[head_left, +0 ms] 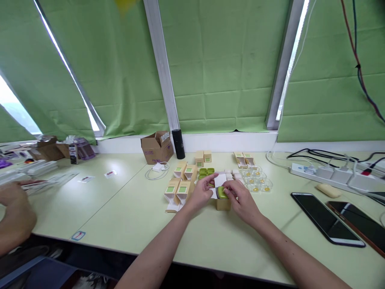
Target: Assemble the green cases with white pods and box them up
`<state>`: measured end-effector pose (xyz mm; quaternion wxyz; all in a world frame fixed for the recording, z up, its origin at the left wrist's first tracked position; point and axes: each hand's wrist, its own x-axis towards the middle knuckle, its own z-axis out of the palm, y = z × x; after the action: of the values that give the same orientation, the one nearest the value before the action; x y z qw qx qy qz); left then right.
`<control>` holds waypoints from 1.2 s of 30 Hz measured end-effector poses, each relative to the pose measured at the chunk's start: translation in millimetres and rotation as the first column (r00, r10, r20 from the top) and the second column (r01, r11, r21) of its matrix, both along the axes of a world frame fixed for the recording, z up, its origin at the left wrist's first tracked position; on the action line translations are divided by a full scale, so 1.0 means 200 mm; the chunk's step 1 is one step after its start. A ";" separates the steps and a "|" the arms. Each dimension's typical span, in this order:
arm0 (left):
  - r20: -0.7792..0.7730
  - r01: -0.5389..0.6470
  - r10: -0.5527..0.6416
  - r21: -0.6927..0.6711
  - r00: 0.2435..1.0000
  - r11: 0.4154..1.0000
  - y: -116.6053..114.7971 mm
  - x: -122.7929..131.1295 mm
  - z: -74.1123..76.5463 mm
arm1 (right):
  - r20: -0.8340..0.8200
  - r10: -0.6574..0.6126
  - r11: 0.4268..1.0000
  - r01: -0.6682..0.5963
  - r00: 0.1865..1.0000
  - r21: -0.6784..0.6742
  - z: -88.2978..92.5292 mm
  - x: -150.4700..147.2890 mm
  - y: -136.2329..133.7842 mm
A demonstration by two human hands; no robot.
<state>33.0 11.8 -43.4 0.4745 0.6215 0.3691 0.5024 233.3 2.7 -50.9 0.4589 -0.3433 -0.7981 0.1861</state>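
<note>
A small kraft-brown box (223, 204) stands upright with its white inner flaps raised, and a glossy green rounded case (221, 193) sits in its mouth. My right hand (242, 200) pinches the green case from the right. On the box's other side is my left hand (201, 193), index finger stretched toward the white flap and thumb apart from it; whether it touches the flap is unclear. Behind the hands are several green cases (206, 171), pale pink-white pieces (237, 175) and clear plastic cups (255, 180) with yellow centres. Several open kraft boxes (177, 190) with green labels are left of my hands.
Closed small boxes (203, 157), a cardboard carton (158, 146) and a black bottle (178, 143) stand at the back. A white cable (157, 170) lies left. Rightward are a phone (326, 218) and power strip (303, 170). Another person's hand (15, 200) is at far left.
</note>
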 end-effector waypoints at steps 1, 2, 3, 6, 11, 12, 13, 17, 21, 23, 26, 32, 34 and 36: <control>-0.001 -0.001 0.001 0.003 1.000 1.000 0.00 0.00 0.00 | -0.016 0.003 1.000 -0.003 1.000 0.002 -0.01 0.00 0.00; -0.001 -0.001 0.001 0.007 1.000 1.000 0.00 0.00 0.00 | -0.033 0.004 1.000 -0.004 0.999 0.001 -0.01 0.00 0.01; 0.003 0.000 0.000 0.011 1.000 1.000 0.00 0.00 0.00 | -0.050 0.002 1.000 -0.002 0.999 -0.001 -0.02 -0.01 0.01; 0.023 0.008 -0.009 0.017 1.000 1.000 0.00 0.00 0.00 | -0.093 -0.022 1.000 0.023 0.995 0.007 -0.03 -0.01 0.02; 0.015 -0.006 0.006 -0.002 1.000 1.000 0.00 0.00 -0.01 | -0.147 -0.038 0.999 0.036 0.988 -0.018 -0.03 -0.03 0.02; 0.010 -0.008 0.008 -0.002 1.000 1.000 0.00 0.00 -0.01 | -0.153 -0.040 0.999 0.036 0.987 -0.031 -0.03 -0.03 0.03; 0.008 -0.011 0.011 0.001 1.000 1.000 0.00 0.00 0.00 | -0.158 -0.044 0.998 0.038 0.986 -0.043 -0.03 -0.03 0.03; -0.008 -0.027 0.027 0.013 1.000 1.000 0.00 0.00 0.00 | -0.168 -0.065 0.994 0.049 0.984 -0.101 -0.04 -0.04 0.05; -0.010 -0.032 0.032 0.009 0.999 0.999 -0.01 0.00 0.01 | -0.173 -0.070 0.990 0.047 0.982 -0.134 -0.04 -0.04 0.05; -0.009 -0.025 0.025 0.012 1.000 1.000 -0.01 0.01 0.01 | -0.181 -0.067 0.990 0.042 0.981 -0.137 -0.04 -0.04 0.05; 0.003 -0.020 0.020 0.013 1.000 1.000 -0.01 0.01 0.02 | -0.193 -0.056 0.989 0.027 0.980 -0.148 -0.02 -0.04 0.04; 0.004 -0.044 0.044 0.014 0.999 0.999 0.00 0.00 0.01 | -0.274 -0.100 0.973 0.036 0.956 -0.229 -0.02 -0.03 0.05; 0.020 -0.032 0.032 0.006 0.999 0.999 0.01 0.00 0.00 | -0.336 -0.134 0.959 0.036 0.932 -0.282 -0.03 -0.02 0.08; 0.035 -0.020 0.020 -0.006 0.999 1.000 0.01 0.00 0.00 | -0.390 -0.155 0.935 0.008 0.908 -0.353 -0.04 -0.01 0.10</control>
<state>33.4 13.7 -43.9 0.4776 0.6075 0.3681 0.5170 231.3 23.0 -59.5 0.5569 -0.4047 -0.6233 0.3709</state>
